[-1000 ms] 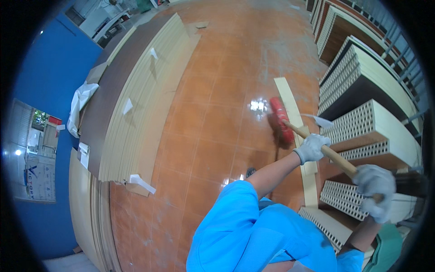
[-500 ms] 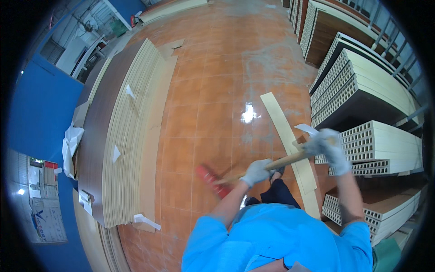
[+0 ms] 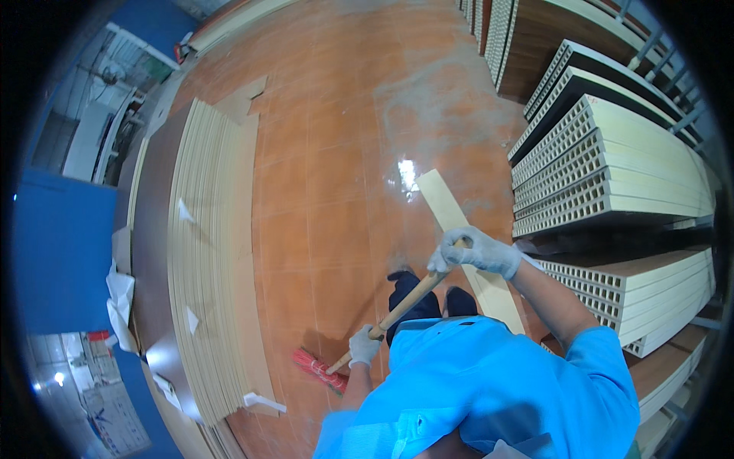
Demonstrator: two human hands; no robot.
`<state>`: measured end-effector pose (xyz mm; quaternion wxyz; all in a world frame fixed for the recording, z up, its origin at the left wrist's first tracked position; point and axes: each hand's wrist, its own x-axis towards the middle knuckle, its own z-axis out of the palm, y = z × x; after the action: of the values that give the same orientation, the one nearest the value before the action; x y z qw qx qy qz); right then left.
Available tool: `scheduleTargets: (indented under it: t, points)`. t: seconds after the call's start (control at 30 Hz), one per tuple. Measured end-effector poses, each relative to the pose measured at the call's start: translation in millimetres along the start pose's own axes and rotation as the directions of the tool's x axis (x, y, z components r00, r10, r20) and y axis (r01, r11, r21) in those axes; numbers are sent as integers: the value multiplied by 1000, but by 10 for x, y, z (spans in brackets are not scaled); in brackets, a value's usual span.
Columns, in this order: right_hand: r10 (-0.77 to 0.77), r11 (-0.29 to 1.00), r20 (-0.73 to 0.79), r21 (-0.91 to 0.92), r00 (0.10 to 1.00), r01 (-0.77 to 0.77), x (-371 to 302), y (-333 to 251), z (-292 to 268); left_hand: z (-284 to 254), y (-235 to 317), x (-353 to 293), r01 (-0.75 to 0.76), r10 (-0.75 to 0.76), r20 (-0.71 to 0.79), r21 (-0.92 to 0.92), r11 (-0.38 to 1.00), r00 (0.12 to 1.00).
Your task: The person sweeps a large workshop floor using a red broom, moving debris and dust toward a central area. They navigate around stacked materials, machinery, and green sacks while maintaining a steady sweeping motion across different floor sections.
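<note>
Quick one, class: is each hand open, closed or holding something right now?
Left hand: closed, holding the broom handle lower down, nearer the red broom head.
Right hand: closed, holding the handle near its upper end.

White light is glaring off the glossy floor [image 3: 329,199], a soft shadow [image 3: 325,336] is spreading beside the broom [image 3: 409,301], and the fisheye lens is bending the stacked panels [image 3: 650,168] toward a black rim.

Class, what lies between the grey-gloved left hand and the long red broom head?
In the head view, a stretch of tan wooden handle joins the left hand to the broom head.
</note>
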<state>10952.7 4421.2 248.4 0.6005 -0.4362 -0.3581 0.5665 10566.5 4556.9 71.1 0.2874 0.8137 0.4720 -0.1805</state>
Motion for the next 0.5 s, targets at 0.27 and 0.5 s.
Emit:
scheduleTargets:
  t: [0.27, 0.5]
  points:
    - [49, 995, -157, -78, 986, -62, 1351, -922, -1261, -1077, 947, 2232, -235, 229, -115, -42, 971, 967]
    - [-307, 790, -698, -566, 647, -235, 1609, -2244, -2365, -2490, 2811, 4101, -531, 531, 16, 63, 845, 847]
